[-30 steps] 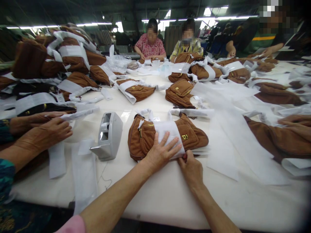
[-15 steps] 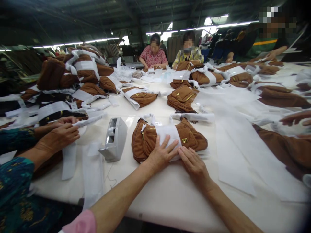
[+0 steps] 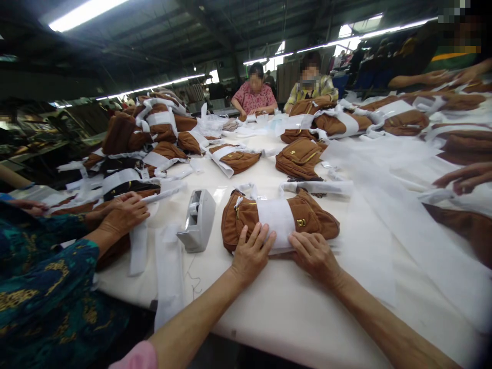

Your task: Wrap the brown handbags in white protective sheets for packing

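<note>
Bag (image 3: 246,215) lies on counter (image 3: 277,302), white band (image 3: 274,215) across it; gold emblem (image 3: 301,223) too small to read. Left hand (image 3: 251,256) rests on band, fingers slightly apart; right hand (image 3: 315,257) at lower edge, fingers extended, together.

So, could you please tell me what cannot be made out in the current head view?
In the head view:
Brown bag beneath the white wrap: covered by it.
Gold emblem, fine detail: too small.
Co-worker's hand, far right: arm cut off by the edge.
</note>
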### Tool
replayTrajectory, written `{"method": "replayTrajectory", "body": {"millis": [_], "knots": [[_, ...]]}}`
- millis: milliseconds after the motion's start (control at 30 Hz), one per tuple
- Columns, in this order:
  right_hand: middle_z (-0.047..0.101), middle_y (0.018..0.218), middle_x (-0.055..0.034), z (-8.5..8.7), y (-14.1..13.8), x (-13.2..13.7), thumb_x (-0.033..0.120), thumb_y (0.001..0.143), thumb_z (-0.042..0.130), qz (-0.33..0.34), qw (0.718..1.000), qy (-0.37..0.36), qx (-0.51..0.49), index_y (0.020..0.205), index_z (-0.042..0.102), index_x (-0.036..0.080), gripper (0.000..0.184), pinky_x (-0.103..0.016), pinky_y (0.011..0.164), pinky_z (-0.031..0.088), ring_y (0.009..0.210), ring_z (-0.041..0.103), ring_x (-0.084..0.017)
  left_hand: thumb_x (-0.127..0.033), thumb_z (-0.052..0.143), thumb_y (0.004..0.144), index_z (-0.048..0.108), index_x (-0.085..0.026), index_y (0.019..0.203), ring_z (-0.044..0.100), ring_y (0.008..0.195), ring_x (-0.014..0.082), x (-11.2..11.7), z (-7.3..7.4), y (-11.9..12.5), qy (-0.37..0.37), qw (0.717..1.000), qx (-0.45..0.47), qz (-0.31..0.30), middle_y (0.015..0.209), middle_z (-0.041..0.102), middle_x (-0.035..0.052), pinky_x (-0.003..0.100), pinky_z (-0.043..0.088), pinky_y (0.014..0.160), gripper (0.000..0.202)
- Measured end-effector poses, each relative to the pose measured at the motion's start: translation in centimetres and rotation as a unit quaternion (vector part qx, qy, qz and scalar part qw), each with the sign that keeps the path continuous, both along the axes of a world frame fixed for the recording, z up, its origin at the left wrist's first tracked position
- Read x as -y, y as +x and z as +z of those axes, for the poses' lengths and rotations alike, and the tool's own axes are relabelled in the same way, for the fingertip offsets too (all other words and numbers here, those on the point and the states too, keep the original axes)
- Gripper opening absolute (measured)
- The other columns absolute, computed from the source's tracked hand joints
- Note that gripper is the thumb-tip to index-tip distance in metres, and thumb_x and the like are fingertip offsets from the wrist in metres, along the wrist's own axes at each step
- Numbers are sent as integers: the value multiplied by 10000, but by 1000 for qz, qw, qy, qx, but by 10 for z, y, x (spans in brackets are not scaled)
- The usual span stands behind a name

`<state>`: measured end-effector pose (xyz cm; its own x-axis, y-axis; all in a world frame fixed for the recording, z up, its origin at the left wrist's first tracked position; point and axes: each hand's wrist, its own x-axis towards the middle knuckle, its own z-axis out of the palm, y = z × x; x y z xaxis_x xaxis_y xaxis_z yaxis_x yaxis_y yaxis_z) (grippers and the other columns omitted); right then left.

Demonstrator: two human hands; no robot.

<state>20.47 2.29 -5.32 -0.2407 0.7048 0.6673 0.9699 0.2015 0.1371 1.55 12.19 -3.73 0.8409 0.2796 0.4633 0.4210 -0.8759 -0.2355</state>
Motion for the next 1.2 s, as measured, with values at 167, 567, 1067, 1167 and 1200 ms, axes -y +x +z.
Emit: {"method": "replayTrajectory", "body": {"millis": [167,567,1067,1167,1200], "knots": [[600,1059,-108,15,8,-14,158,798,487,14,999,-5,33,1093,525,107,301,-346,748,364,925,521,-208,-388,480,807,413,-187,1261,296,1265,269,-9,-9,-12,20,998,50,24,1340,399,82,460,275,988,501],[496,1241,-136,93,19,-42,198,785,539,8,999,-8,41,1182,480,142,405,-471,953,301,1116,457,-270,-249,568,702,415,-113,1216,528,1004,223,-57,61,12,-110,992,56,-10,1209,526,109,358,408,790,553],[465,1281,-93,74,-16,-48,175,850,478,79,997,-15,17,1002,586,222,192,-432,940,297,1160,423,-227,-253,484,802,474,-142,1069,557,803,180,-38,84,8,-129,990,13,-46,982,596,54,320,416,679,289],[487,1261,-89,70,-13,-45,167,852,468,78,997,-3,17,1026,580,218,213,-437,948,290,1179,408,-233,-298,451,825,435,-115,1151,557,848,201,-34,79,9,-79,996,14,-43,1087,568,94,345,417,682,374],[495,1254,-88,71,-12,-45,165,852,468,80,997,3,18,1019,582,217,209,-437,948,292,1178,410,-233,-334,469,815,414,-102,1181,553,879,215,-33,77,10,-65,997,14,-44,1132,547,114,356,420,695,438]]}}
